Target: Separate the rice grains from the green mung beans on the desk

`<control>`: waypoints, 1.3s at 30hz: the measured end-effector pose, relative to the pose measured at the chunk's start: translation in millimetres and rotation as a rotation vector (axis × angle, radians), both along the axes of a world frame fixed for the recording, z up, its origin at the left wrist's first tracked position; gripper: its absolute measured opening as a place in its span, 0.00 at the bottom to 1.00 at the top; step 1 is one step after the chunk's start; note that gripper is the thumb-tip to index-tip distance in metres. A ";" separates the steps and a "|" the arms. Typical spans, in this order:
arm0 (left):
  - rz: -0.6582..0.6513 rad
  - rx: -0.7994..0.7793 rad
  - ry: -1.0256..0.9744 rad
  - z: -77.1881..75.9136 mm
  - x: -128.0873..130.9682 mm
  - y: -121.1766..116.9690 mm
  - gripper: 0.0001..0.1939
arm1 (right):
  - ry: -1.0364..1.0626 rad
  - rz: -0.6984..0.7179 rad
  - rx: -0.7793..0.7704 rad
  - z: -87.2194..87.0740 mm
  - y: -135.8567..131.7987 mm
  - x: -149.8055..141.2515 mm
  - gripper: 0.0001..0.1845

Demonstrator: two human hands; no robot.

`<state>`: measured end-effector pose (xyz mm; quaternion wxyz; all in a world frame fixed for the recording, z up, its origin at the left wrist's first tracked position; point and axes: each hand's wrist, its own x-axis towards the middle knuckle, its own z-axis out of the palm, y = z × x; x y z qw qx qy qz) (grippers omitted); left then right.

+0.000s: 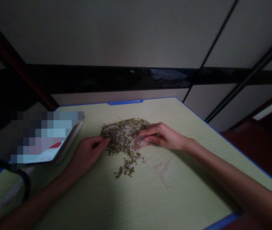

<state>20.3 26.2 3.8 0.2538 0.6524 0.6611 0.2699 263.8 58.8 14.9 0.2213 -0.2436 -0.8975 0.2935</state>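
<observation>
Mixed pile (123,132) of green beans and pale grains, mid-table (78,204). Right hand (165,136): at the pile's right edge, fingers curled, grip unclear. Left hand (89,150): at its left edge, thumb and forefinger nearly together. Pale grains (162,171): separate patch, nearer the viewer. Tablet-like device (52,140): at left.

The tablet (52,137) at the left is mostly pixelated, so its screen cannot be read. Something small and reddish under the right grip (145,139) is blurred and partly covered by the fingers. Both forearms and the surface's (193,191) near edge run out of view. The cable (25,182) is cut off at the left.
</observation>
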 end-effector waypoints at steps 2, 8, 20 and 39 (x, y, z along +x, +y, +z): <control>0.003 0.008 0.003 -1.0 -0.9 0.2 0.18 | -0.005 0.032 -0.009 1.2 2.9 -1.9 0.13; -0.007 0.018 -0.015 -2.1 -1.3 1.5 0.18 | -0.002 0.044 -0.037 0.0 4.0 3.0 0.13; -0.003 0.004 0.010 -0.9 -0.7 1.1 0.18 | 0.015 0.019 -0.006 -2.2 0.2 14.6 0.13; -0.005 -0.005 -0.005 0.7 0.3 0.0 0.18 | -0.042 0.010 -0.176 7.2 -6.0 22.9 0.11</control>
